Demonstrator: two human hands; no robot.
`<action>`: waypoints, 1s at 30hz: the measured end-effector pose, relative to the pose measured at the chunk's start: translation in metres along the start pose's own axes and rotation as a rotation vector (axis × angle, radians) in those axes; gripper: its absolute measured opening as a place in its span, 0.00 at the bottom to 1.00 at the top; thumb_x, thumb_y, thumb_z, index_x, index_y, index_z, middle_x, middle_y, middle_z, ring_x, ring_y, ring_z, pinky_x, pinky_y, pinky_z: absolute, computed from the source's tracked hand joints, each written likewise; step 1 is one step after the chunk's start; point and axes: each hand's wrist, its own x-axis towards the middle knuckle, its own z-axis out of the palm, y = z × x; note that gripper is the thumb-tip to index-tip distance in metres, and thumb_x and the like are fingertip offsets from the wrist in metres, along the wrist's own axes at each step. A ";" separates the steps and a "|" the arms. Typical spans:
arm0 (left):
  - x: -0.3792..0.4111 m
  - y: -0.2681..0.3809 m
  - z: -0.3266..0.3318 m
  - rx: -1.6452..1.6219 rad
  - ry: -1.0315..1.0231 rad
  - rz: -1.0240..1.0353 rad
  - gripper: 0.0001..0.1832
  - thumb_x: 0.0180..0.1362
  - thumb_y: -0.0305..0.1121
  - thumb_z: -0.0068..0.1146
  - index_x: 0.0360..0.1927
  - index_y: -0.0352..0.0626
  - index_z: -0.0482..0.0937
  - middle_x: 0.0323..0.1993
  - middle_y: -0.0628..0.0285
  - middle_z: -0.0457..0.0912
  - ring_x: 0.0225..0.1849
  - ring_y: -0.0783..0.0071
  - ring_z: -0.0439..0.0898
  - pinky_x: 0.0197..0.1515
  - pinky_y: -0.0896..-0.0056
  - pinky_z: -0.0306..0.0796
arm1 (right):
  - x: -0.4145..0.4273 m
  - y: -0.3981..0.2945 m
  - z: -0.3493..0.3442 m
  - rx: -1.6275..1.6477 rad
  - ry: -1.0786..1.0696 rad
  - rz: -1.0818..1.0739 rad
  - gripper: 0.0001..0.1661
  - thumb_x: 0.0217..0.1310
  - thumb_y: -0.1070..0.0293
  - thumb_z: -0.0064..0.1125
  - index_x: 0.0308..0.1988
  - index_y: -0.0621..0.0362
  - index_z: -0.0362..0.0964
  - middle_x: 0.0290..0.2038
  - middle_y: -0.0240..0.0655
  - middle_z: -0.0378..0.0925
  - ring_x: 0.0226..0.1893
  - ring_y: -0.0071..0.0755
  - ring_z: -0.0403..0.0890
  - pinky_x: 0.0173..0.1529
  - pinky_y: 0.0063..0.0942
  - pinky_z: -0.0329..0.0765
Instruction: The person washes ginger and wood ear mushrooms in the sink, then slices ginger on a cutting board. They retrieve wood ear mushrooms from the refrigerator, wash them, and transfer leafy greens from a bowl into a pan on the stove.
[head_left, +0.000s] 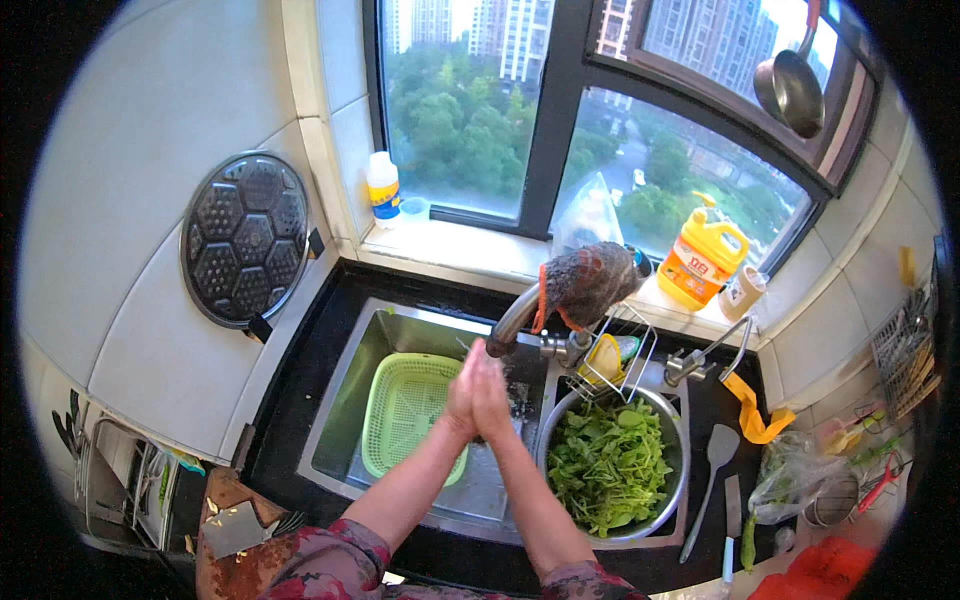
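Under the end of the metal faucet (517, 315), over the stainless steel sink (337, 420), my left hand (463, 394) and my right hand (491, 397) are pressed together, palm to palm. I see no object between them, though the palms are hidden. Below and to the left of my hands sits a green plastic colander basket (409, 405) in the sink. A grey cloth with orange edging (589, 281) is draped over the faucet. Right of my forearms, a steel bowl (679, 480) holds leafy greens (611, 469).
A wire rack (641, 352) with sponges stands behind the bowl. To the right lie a grey spatula (712, 465) and a knife (731, 517). A cleaver (236, 529) rests on a cutting board (217, 491) at lower left. A yellow detergent jug (697, 262) stands on the sill.
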 end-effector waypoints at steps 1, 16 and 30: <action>0.008 0.005 -0.028 -0.294 -0.087 0.027 0.23 0.67 0.43 0.33 0.62 0.45 0.60 0.56 0.67 0.68 0.55 0.76 0.67 0.60 0.73 0.59 | 0.000 -0.045 -0.003 0.089 -0.072 -0.009 0.29 0.67 0.59 0.33 0.61 0.64 0.54 0.61 0.55 0.55 0.63 0.55 0.55 0.66 0.41 0.49; -0.007 0.006 0.006 0.151 0.103 -0.121 0.23 0.67 0.46 0.29 0.54 0.42 0.67 0.51 0.57 0.73 0.53 0.61 0.72 0.57 0.58 0.66 | 0.031 -0.033 -0.027 -0.782 -0.286 0.000 0.22 0.62 0.59 0.38 0.52 0.54 0.68 0.56 0.45 0.65 0.60 0.45 0.60 0.59 0.54 0.57; 0.002 0.035 0.049 1.094 0.233 -0.110 0.12 0.57 0.41 0.56 0.24 0.47 0.75 0.14 0.73 0.70 0.11 0.86 0.63 0.11 0.83 0.56 | 0.051 -0.013 -0.075 -0.392 0.014 -0.039 0.16 0.53 0.70 0.55 0.43 0.65 0.69 0.45 0.48 0.70 0.47 0.51 0.71 0.51 0.38 0.69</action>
